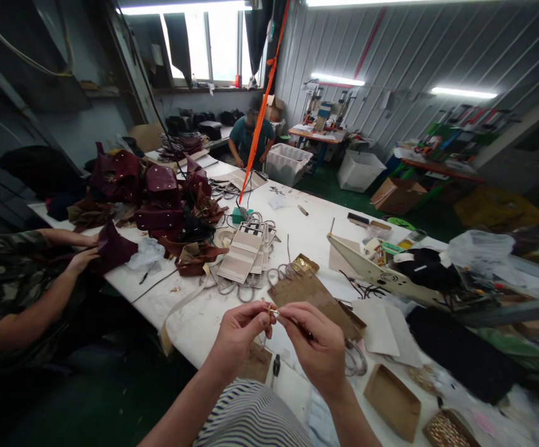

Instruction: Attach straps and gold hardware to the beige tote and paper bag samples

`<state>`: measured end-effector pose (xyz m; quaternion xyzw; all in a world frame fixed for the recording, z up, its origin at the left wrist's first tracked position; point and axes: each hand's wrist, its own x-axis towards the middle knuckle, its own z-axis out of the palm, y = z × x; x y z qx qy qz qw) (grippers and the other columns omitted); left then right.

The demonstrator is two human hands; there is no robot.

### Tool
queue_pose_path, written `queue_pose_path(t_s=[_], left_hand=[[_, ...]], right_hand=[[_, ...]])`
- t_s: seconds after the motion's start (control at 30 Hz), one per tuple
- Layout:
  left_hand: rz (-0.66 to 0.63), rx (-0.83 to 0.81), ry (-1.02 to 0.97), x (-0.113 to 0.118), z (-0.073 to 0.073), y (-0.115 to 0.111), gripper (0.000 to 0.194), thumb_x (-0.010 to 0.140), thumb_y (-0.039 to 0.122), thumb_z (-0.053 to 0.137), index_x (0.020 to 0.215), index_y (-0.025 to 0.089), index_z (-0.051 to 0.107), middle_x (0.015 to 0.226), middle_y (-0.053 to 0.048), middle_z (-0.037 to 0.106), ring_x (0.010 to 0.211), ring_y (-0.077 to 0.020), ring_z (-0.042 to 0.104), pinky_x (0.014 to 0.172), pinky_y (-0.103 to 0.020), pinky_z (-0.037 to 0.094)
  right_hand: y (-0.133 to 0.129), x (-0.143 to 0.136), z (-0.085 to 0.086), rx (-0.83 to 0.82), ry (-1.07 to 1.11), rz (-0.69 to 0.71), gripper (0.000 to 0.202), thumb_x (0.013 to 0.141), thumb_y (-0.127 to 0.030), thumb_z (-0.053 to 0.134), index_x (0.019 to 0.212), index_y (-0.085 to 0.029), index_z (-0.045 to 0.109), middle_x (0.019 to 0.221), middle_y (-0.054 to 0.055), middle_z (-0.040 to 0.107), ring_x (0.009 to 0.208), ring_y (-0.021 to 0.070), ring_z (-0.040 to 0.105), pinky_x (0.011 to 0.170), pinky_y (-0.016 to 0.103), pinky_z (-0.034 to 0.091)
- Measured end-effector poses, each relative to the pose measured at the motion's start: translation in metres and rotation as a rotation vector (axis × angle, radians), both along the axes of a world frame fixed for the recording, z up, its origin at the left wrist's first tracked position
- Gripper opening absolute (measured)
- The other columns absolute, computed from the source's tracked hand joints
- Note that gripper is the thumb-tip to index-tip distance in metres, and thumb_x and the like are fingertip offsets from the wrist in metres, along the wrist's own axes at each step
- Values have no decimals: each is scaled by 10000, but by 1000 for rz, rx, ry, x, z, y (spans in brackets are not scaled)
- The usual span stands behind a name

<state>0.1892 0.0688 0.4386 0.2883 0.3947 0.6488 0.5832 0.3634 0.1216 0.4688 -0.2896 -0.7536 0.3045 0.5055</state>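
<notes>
My left hand (246, 332) and my right hand (313, 338) meet in front of me above the table. Between the fingertips of both is a small gold-coloured metal piece (273, 311), too small to name for certain. Each hand is closed in a pinch on it. Behind my hands lies a brown cardboard piece (313, 298) with grey-beige cord loops, and a small box with gold-coloured bits (304, 264) rests at its far end. Farther off is a stack of beige panels (241, 251) with cord handles.
At left, a co-worker in a camouflage shirt (13, 292) handles maroon leather (115, 248). Another person (251, 139) sits across the table. Maroon bags (160, 192) are piled at back left. A cardboard tray (393, 400) and a box of small metal parts (449, 428) stand at lower right.
</notes>
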Motion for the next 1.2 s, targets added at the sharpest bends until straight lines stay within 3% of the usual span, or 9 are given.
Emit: queue_pose_path(t_s=[0.13,0.27,0.4,0.53,0.67,0.8,0.9,1.0,1.2], left_hand=[[14,-7,13,-2,-1,1,309,890,406,940,1094,179,896,1104,-130,818,753,-142,658,717,-288,560],[32,-33,13,-6,0,1,323,882,414,947,1087,171,889,1010,-107,814,739,-141,666,719,-285,558],[57,-62,-32,-8,1,1,352,867,410,962,1108,167,877,925,-79,794,718,-141,669,699,-277,546],[54,-73,-93,-9,0,2,370,854,407,974,1088,140,872,902,-84,778,730,-142,664,694,-271,554],[75,-101,-188,-7,0,4,355,844,374,986,1084,149,853,953,-84,768,782,-147,666,709,-269,577],[106,-109,-311,7,1,15,326,865,353,970,1078,152,826,973,-64,731,789,-132,618,688,-252,548],[115,-114,-441,12,-4,25,242,888,287,945,1043,153,816,978,-51,705,808,-129,590,702,-251,535],[227,-151,-475,-7,-21,26,155,889,180,923,973,140,799,978,-55,716,845,-123,599,763,-233,551],[440,-256,-352,-79,-70,-9,277,836,204,963,1035,126,787,976,-31,724,808,-103,626,744,-231,568]], right_hand=[[-2,-4,-3,-114,-1,-14,149,997,-179,798,1127,-249,818,1002,50,812,739,152,708,644,283,594],[-5,-4,-4,-358,44,-45,419,981,-281,834,1364,-268,667,1088,42,789,576,96,485,513,259,474],[-4,3,-1,-318,7,26,484,1053,-257,698,1505,-280,525,1277,91,750,806,154,633,776,312,619],[1,17,0,-319,-142,89,406,1127,-255,538,1531,-252,577,1289,121,753,1055,209,740,1012,371,647],[2,20,-3,-357,-67,118,389,1143,-280,550,1523,-241,621,1245,109,813,1109,207,806,1023,355,677],[-6,0,-12,-490,89,151,229,1104,-334,649,1224,-221,808,1090,88,842,937,197,824,886,325,710],[-8,-10,-33,-629,225,51,231,1060,-390,713,1124,-201,829,1037,95,851,906,212,828,860,342,715],[0,4,-67,-709,229,-124,278,1021,-425,758,1130,-178,826,941,90,853,861,208,823,845,339,700],[11,40,-175,-789,-193,-133,322,1041,-383,598,1177,-162,790,1045,105,845,889,205,795,832,350,650]])
